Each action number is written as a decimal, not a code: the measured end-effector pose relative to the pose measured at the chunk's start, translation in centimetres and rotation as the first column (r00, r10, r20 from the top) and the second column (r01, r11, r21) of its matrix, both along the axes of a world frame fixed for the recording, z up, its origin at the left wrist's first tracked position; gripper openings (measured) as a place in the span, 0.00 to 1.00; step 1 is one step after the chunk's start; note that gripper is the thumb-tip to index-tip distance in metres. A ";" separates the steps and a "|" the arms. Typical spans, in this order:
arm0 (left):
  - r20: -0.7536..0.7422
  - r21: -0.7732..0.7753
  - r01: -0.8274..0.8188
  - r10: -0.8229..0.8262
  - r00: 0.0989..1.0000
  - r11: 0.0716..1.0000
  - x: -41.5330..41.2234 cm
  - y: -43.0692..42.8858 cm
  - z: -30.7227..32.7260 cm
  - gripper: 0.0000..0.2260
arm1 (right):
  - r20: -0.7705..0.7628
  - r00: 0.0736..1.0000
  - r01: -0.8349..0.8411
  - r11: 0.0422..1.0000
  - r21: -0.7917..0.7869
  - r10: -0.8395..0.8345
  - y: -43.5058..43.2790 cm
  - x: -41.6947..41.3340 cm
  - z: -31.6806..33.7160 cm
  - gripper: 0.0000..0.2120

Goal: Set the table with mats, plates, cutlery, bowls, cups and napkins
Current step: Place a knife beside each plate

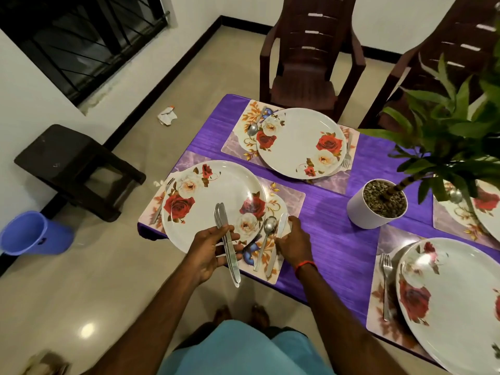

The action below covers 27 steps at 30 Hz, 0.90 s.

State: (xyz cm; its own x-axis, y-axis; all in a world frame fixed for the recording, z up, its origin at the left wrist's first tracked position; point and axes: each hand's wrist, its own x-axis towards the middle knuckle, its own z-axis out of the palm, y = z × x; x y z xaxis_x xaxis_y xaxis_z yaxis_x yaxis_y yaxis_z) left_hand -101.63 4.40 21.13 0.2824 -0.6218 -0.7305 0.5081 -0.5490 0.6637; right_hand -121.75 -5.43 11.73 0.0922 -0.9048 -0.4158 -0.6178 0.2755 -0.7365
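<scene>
The left grip [213, 247] clasped a bundle of spare knives [228, 240] mid-length over the plate [211, 196], at its 6 o'clock. The right grip [293, 243] pinched one knife [282, 224] lying on the mat [290, 197] at the plate's 4 o'clock, just beside the spoon [270, 223]. The knives looked like thin, stiff, slick steel, light but apt to slide, so a mid-length hold seemed steadiest.

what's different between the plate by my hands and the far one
The near plate has a knife beside the near spoon, held by the right hand; the far plate has none. The near spoon lies right of its plate in the picture, the far spoon left. Both plates are white with roses.
</scene>
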 end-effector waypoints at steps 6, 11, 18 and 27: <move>0.021 -0.012 0.003 -0.002 1.000 1.000 -0.1 0.5 0.3 0.13 | -0.026 0.999 -0.041 0.999 -0.023 0.041 0.3 -0.4 0.0 0.23; 0.025 -0.023 0.032 -0.032 0.999 0.999 0.5 1.1 1.2 0.09 | -0.015 0.999 -0.034 0.999 -0.013 0.034 0.6 -0.4 0.6 0.21; 0.034 -0.056 0.033 -0.031 0.999 0.998 2.7 1.6 2.1 0.10 | 0.103 0.994 -0.017 0.997 -0.078 0.025 -1.4 2.9 5.8 0.17; 0.026 -0.145 0.000 0.004 1.000 0.989 9.9 3.0 3.4 0.09 | 0.271 0.879 -0.369 0.920 -0.135 0.392 0.1 18.1 12.6 0.09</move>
